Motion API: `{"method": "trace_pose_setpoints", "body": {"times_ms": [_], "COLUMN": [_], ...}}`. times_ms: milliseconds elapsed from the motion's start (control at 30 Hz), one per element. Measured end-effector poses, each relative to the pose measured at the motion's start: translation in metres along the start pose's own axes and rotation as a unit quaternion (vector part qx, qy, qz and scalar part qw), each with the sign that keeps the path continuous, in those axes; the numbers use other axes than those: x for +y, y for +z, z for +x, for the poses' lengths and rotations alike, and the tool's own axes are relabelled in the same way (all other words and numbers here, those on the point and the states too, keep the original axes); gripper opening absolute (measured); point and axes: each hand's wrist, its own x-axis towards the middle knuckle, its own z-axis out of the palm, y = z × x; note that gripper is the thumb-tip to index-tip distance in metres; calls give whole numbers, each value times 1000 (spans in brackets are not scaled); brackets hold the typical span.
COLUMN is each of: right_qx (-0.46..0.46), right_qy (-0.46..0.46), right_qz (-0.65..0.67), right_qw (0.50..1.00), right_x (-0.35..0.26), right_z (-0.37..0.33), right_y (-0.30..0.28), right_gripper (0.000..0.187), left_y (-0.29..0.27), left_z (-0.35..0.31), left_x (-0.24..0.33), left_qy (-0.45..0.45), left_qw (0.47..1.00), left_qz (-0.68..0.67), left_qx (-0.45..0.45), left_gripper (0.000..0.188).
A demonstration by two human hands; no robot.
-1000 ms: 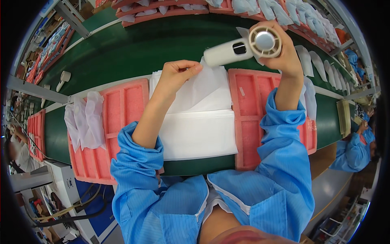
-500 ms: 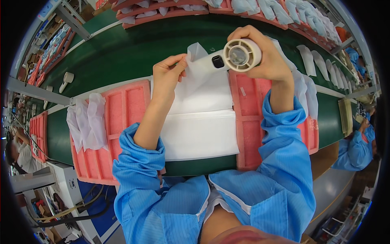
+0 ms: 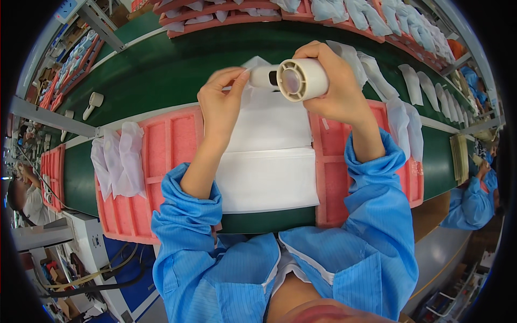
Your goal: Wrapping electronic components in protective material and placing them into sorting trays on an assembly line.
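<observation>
Held up over the workbench is a white handheld fan [image 3: 313, 78], its round spoked head facing toward me and its handle pointing left. My right hand [image 3: 343, 89] wraps around the head. At the handle's end, my left hand [image 3: 219, 102] pinches the edge of a thin translucent white bag [image 3: 257, 61]. The handle's tip lies against or inside the bag; I cannot tell how far in. Below both hands lies a stack of white sheet-like bags [image 3: 266, 180] on the bench.
Pink foam trays flank the stack, one at left [image 3: 177, 134] with wrapped items [image 3: 123, 161], one at right [image 3: 334, 188]. More wrapped pieces [image 3: 412, 86] lie along the green belt [image 3: 204, 48]. A bare fan [image 3: 93, 105] rests far left. Loaded trays stand along the back.
My right hand has brought the fan leftward and slightly down, its handle moving closer to my left hand. The left hand still pinches the bag.
</observation>
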Motion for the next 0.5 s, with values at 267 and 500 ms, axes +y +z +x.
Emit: {"method": "trace_pose_setpoints", "body": {"times_ms": [267, 500], "right_qx": [18, 30], "right_qy": [-34, 25], "right_qz": [-85, -109], "right_qw": [996, 993], "right_x": [1, -8], "right_z": [-2, -5], "right_y": [34, 43], "right_gripper": [61, 80], "left_y": [-2, 3], "left_z": [-16, -36], "left_x": [42, 54], "left_qy": [113, 145], "left_qw": [992, 987], "left_qz": [-61, -45], "left_qx": [15, -58], "left_gripper": [10, 13]}}
